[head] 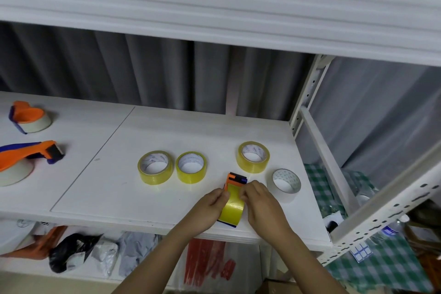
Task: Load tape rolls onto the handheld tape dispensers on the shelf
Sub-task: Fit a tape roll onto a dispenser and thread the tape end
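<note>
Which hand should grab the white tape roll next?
Right, probably. The right hand sits just beside the white tape roll; the left hand is across the orange dispenser with yellow tape that both grip.

tape rolls [191, 167] on shelf [95, 188], dispensers [28, 118] left

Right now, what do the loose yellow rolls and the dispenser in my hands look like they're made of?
The yellow rolls look like glossy clear plastic film wound on white, probably cardboard, printed cores. The dispenser looks like matte orange and dark blue moulded plastic.

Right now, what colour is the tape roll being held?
Yellow tape roll, seen in the head view.
</note>
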Demonstrator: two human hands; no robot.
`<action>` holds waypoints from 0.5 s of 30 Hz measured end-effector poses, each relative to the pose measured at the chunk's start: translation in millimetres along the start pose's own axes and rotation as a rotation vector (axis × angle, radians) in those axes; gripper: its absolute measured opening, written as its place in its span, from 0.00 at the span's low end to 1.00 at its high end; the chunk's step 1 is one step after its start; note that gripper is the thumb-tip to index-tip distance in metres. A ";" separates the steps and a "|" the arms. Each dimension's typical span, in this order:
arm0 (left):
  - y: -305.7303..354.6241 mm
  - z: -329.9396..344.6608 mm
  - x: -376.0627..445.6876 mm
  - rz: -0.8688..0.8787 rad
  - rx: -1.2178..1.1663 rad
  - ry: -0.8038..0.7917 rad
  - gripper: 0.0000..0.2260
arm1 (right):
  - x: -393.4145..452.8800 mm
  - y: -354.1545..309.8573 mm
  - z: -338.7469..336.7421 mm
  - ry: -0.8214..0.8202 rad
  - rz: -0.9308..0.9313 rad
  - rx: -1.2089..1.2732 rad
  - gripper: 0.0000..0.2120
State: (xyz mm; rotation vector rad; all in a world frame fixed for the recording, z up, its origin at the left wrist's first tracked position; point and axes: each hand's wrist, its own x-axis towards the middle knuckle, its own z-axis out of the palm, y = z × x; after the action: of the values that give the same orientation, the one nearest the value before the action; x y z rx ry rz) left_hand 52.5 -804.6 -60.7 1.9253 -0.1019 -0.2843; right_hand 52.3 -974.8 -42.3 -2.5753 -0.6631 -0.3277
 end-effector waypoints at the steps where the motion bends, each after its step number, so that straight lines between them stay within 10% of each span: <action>1: -0.2 -1.6 -1.6 -0.002 -0.027 -0.034 0.12 | 0.8 0.5 0.5 -0.007 0.010 0.020 0.09; 15: 3.8 -0.3 -1.9 0.027 0.036 -0.034 0.10 | 8.9 6.8 3.2 -0.013 0.239 0.341 0.10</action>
State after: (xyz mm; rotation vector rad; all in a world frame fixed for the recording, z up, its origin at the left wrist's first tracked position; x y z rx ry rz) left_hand 51.0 -805.4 -56.8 1.9534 -0.1563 -0.2983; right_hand 63.7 -975.1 -44.6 -2.2968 -0.3711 -0.1071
